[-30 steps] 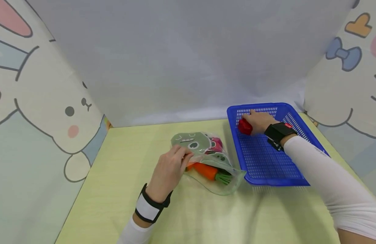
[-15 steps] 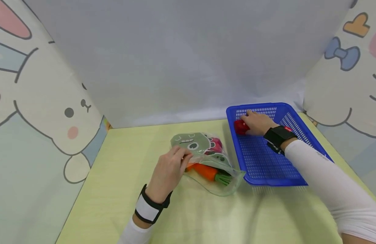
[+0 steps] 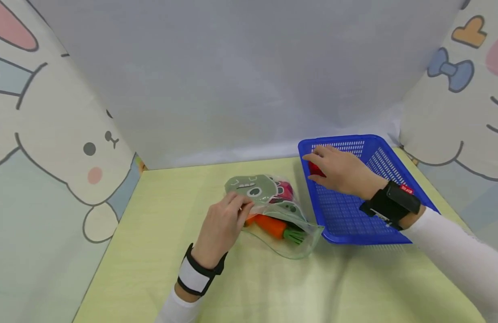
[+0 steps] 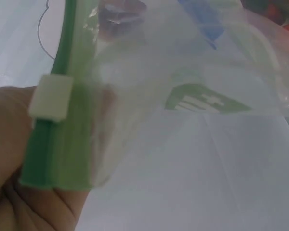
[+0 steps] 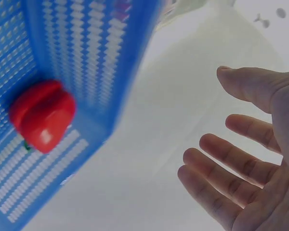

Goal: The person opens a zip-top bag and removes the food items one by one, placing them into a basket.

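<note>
Nearest me, my left hand (image 3: 222,224) pinches the green zip edge of the clear bag (image 3: 279,215) on the counter (image 3: 160,251), carrot (image 3: 271,225) inside. Farther off, my right hand (image 3: 339,170) has let go: fingers spread, lifted off the red pepper (image 5: 42,114), now lying in the blue basket's (image 3: 354,224) far-left corner. Open counter lies toward me.

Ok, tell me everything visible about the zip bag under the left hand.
The zip bag is clear soft plastic printed with green cartoon faces, with a green zip strip and a white slider. It lies flat on the yellow-green table, left of the blue basket. An orange carrot shows inside. The left hand pinches its zip edge.
</note>
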